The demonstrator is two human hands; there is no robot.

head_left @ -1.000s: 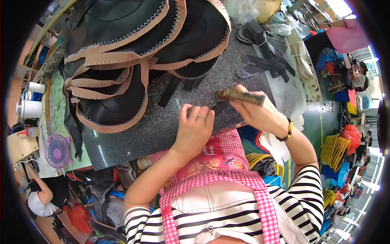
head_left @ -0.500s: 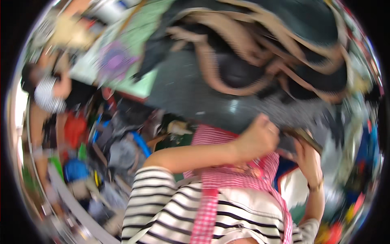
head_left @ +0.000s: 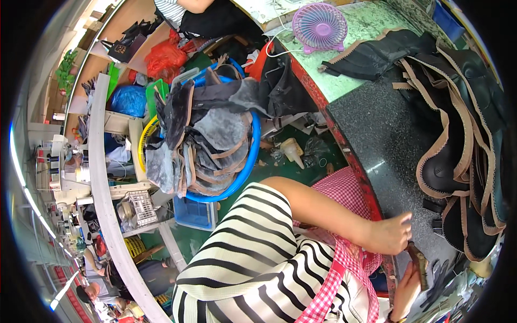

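At the red-edged front of the dark speckled worktop [head_left: 355,126], my left hand [head_left: 389,234] is closed, its fingers curled; what they hold, if anything, is hidden. Just below it, my right hand [head_left: 407,290] grips a slim, curved brown piece [head_left: 418,266] whose exact kind I cannot make out. The upper end of that piece reaches close to my left fingers. Beyond both hands lies a heap of black moulded cup pieces [head_left: 437,171] edged with beige trim. Another black trimmed piece [head_left: 371,56] stretches across the worktop's far end.
A purple fan [head_left: 320,27] stands on the green tabletop [head_left: 344,89]. To my left, a blue-rimmed basket [head_left: 255,145] overflows with grey and black trimmed pieces. A clear blue bin [head_left: 194,214] sits below it, near a curved white rail [head_left: 99,161]. A co-worker's arm [head_left: 195,5] shows at the top.
My view has swung left, so the worktop and heap now appear farther right and the basket is in full view. My hands still sit close together, with the brown piece in the right.
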